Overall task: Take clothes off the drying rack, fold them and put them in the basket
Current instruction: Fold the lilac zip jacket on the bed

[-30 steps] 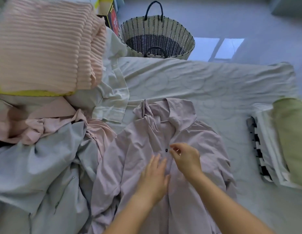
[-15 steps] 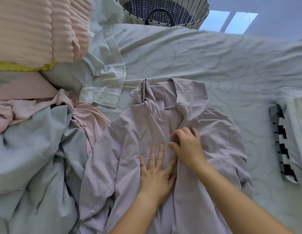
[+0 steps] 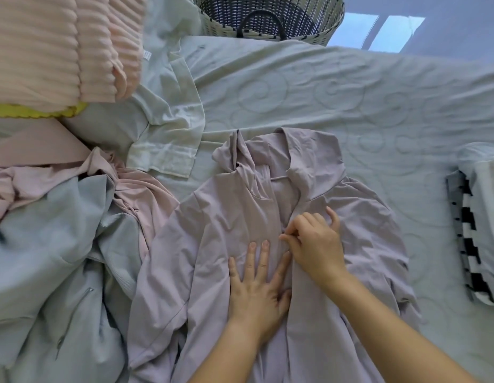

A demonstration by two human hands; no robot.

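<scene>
Head view puts my left hand [image 3: 255, 288] flat and open on the lilac shirt [image 3: 226, 244] spread on the bed [image 3: 309, 87], right hand [image 3: 316, 244] pinching its front placket. I judge it's buttoning before folding; basket [image 3: 267, 20] waits beyond.

A pale quilted bed [image 3: 337, 87] carries a lilac shirt [image 3: 221, 244], heaped clothes [image 3: 52, 244] and a striped folded stack [image 3: 469, 239].

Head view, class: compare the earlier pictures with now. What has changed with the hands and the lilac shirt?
The right hand went from an open pinch to closing its fingers on the lilac shirt placket. The left hand spread flatter. The shirt stayed laid out, the basket beyond.
</scene>
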